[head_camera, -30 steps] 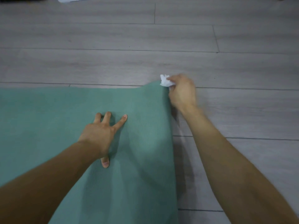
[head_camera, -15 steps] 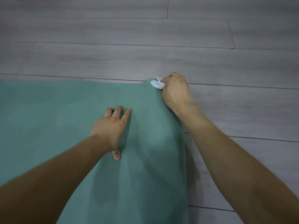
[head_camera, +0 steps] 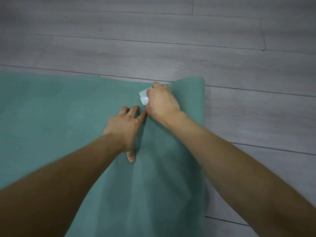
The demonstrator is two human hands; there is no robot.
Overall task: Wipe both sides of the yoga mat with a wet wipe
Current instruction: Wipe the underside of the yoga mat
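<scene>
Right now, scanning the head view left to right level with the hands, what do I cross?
Yoga mat → left hand → wet wipe → right hand → the mat's right edge strip → bare floor.

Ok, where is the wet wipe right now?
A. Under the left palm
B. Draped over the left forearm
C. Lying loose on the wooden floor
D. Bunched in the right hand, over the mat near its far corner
D: the white wet wipe sticks out of the right hand, which holds it on the green yoga mat; the left hand lies flat on the mat without it.
</scene>
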